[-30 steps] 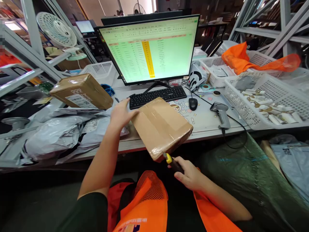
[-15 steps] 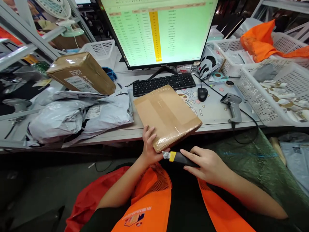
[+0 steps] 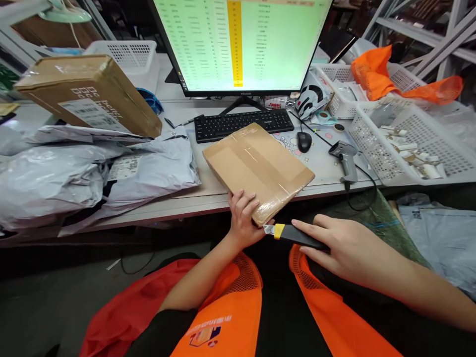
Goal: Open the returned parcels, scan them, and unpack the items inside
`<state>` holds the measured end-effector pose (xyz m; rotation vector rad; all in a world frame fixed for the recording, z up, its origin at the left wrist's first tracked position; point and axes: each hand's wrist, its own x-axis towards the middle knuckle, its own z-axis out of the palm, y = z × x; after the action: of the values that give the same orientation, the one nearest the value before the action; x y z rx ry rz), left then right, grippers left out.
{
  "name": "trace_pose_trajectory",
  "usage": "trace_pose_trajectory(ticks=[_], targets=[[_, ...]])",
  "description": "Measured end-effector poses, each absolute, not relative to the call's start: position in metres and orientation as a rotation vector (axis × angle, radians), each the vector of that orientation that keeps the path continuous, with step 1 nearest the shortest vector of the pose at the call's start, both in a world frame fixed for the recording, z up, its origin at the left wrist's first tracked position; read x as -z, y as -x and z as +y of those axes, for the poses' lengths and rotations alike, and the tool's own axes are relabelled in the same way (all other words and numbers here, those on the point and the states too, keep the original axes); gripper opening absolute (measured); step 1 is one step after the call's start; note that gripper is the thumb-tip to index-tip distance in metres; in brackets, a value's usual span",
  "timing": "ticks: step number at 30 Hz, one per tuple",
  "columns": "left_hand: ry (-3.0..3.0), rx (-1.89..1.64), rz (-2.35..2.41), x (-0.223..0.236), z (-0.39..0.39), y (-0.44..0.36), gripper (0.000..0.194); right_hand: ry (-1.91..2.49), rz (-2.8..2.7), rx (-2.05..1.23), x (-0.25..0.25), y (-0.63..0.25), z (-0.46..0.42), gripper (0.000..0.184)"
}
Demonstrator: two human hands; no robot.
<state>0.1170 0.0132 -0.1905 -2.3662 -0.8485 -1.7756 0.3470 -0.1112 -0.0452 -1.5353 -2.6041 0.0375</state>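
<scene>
The left hand [image 3: 243, 218] is raised from a bent, bare forearm, fingers curled up and thumb spread in a clamping grip. The right hand [image 3: 344, 245] lies palm down, forefinger stretched forward, the other fingers wrapped closed, its forearm reaching in from the right.

Grey desk [image 3: 208, 191] spans frame centre, L to R. On it:

- monitor [image 3: 241, 44] top centre, w/ black keyboard [image 3: 241, 124] in front
- taped flat carton [image 3: 258, 168] centre, near corner overhanging front edge
- mouse [image 3: 304, 141] and barcode scanner [image 3: 345, 154] right of centre
- white baskets [image 3: 409, 144] far right
- grey poly mailers [image 3: 92, 173] at left, w/ brown box [image 3: 89, 94] resting tilted atop
</scene>
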Motion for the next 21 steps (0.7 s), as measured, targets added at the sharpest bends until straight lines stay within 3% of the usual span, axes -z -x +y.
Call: trace_pose_trajectory(ticks=[5, 11, 21], targets=[[2.304, 1.819, -0.82, 0.189, 0.013, -0.12, 0.07, 1.585, -2.624, 0.074, 0.037, -0.342, -0.113, 0.049], [2.301, 1.834, -0.798, 0.185, 0.014, -0.118, 0.055, 1.523, -2.607, 0.175, 0.053, -0.342, -0.105, 0.048], [2.334, 1.742, -0.81, 0.18, 0.011, -0.111, 0.061, 1.901, -2.202, 0.464, 0.07, -0.437, -0.083, 0.05]])
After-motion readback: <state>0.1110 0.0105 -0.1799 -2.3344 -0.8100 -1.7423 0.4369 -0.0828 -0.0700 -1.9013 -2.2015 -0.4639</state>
